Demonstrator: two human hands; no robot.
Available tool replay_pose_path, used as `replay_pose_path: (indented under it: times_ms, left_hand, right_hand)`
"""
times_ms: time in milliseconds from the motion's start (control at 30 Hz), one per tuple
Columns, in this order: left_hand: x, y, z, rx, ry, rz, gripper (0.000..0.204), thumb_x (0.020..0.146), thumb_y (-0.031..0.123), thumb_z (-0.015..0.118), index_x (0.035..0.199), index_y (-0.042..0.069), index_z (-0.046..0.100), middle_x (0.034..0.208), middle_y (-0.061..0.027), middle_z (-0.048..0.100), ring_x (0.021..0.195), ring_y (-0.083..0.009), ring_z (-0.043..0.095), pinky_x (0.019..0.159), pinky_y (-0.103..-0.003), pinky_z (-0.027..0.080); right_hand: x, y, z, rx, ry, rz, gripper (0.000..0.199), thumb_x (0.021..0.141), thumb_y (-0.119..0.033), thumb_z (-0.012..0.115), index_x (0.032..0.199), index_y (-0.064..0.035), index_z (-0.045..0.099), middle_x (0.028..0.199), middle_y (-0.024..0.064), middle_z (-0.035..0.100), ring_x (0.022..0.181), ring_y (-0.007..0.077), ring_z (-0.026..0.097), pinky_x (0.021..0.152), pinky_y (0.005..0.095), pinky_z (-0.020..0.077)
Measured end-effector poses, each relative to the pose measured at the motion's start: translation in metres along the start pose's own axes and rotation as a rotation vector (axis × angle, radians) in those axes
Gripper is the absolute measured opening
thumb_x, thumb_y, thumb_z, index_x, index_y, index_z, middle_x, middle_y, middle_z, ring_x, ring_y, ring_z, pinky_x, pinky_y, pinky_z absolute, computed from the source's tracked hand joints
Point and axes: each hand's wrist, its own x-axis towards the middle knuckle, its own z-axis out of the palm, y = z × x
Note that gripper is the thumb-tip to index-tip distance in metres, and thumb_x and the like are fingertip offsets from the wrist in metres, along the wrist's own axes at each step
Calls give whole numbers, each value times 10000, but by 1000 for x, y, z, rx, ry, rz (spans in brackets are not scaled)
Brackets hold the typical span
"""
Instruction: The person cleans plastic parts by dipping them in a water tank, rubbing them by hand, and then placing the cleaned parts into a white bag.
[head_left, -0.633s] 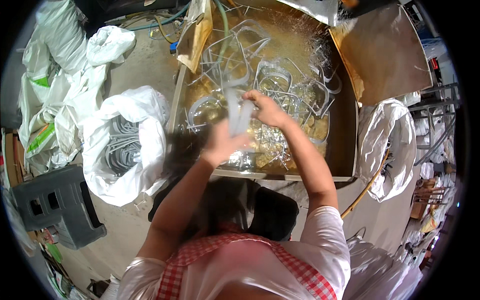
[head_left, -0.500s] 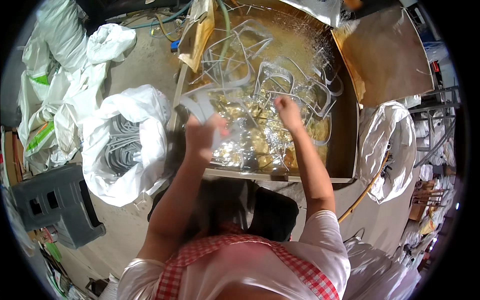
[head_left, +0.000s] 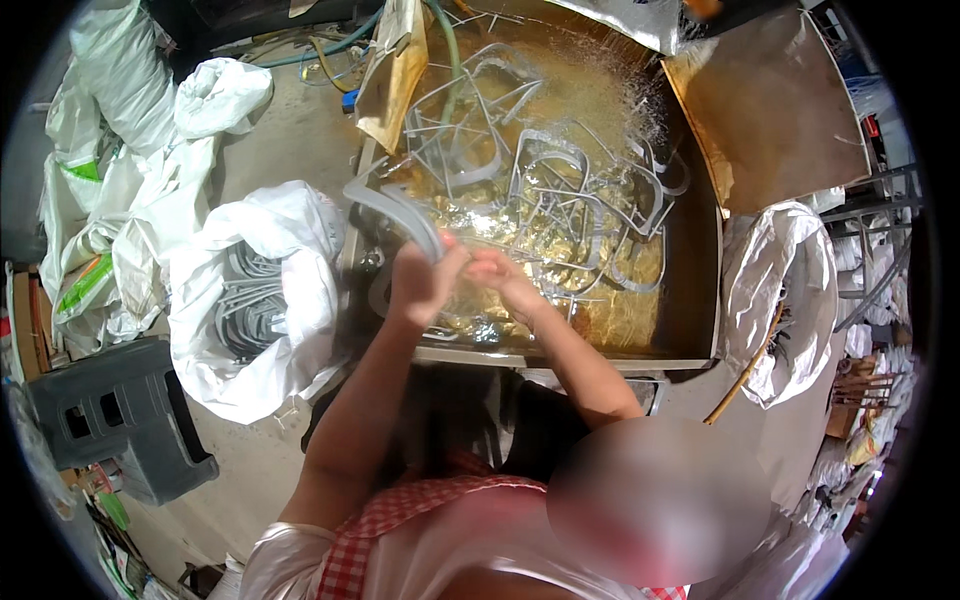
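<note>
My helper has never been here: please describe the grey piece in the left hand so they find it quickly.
Start at the big water tub in the upper middle, then go to its left side. There the left hand holds up a curved grey piece. Unlike the grey pieces lying in the water, this one is raised in a hand.

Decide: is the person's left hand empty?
No: the left hand grips a curved grey piece, which sticks out beyond its fingers.
</note>
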Motion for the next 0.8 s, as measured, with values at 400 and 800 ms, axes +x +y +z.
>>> replay_pose_path:
  times_ms: [400,800]
  left_hand:
    - [-13,25,-23,-359,202,100,48,797,62,561,835,35,552,587,-9,493,505,-82,442,484,-217,355]
    - [-24,30,-28,-354,168,0,136,805,26,562,932,3,520,665,-30,508,552,-95,472,513,-216,378]
  right_hand:
    - [41,-5,24,-1366,401,-114,235,739,-164,587,923,-20,565,944,171,575,924,323,542,821,388,427]
    - [135,18,32,-993,235,255,519,760,-156,561,1211,15,370,1140,223,517,1041,355,525,884,415,430]
